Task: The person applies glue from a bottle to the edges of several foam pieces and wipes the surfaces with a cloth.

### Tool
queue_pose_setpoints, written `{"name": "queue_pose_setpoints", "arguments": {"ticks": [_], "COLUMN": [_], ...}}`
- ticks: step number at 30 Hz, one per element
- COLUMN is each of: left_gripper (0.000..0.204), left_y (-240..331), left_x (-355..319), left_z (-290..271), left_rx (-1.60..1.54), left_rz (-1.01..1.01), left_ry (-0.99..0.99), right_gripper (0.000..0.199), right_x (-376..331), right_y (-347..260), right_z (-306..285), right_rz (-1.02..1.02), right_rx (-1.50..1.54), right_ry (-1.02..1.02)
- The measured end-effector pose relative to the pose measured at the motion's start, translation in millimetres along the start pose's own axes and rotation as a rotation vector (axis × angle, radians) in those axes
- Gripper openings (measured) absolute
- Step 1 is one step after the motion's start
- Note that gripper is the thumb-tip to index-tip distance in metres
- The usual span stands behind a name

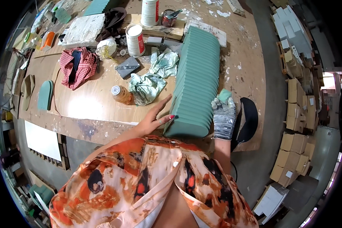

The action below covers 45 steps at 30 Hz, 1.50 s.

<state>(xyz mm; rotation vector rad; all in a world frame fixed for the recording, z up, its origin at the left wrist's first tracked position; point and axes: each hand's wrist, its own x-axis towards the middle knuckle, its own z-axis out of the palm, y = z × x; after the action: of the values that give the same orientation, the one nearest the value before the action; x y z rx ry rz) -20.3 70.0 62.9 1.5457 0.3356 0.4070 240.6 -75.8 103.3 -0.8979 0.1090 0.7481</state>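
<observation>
A long green ribbed piece with a rounded profile lies on the work table, pointing away from me. My bare left hand rests against its near left side, fingers stretched out and red nails showing. On the other side, my right hand wears a grey knitted glove. Its fingertips are closed on a small pale green sponge, just beside the ribbed piece's right edge. A black curved visor-like item lies right of the glove.
Left of the ribbed piece are a lidded jar, crumpled stained cloths, a grey block and a white can. A red checked cloth lies farther left. Stacked cardboard boxes stand beyond the table's right edge.
</observation>
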Motion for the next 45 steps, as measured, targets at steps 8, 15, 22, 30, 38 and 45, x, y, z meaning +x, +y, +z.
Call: {"name": "queue_pose_setpoints", "arguments": {"ticks": [8, 15, 22, 30, 38, 45], "left_gripper": [0.023, 0.021, 0.012, 0.014, 0.010, 0.031], "left_y": [148, 243, 247, 257, 237, 264], "left_x": [-11, -26, -13, -25, -17, -26], "left_z": [-59, -49, -38, 1, -16, 24], "left_rx": [0.049, -0.277, -0.413, -0.558, -0.438, -0.704], "left_rz": [0.129, 0.610, 0.779, 1.035, 1.312, 1.025], "left_ry": [-0.137, -0.896, -0.790, 0.294, 0.108, 0.673], "right_gripper": [0.027, 0.025, 0.024, 0.021, 0.024, 0.028], "right_x": [12, 10, 16, 22, 14, 35], "right_y": [39, 43, 44, 46, 43, 51], "right_z": [5, 8, -2, -15, 0, -51], "right_rz": [-0.240, -0.297, -0.255, -0.353, -0.359, -0.678], "right_rx": [-0.183, -0.329, -0.258, -0.298, -0.375, -1.041], "right_ry": [-0.028, -0.020, -0.058, -0.046, -0.119, -0.049]}}
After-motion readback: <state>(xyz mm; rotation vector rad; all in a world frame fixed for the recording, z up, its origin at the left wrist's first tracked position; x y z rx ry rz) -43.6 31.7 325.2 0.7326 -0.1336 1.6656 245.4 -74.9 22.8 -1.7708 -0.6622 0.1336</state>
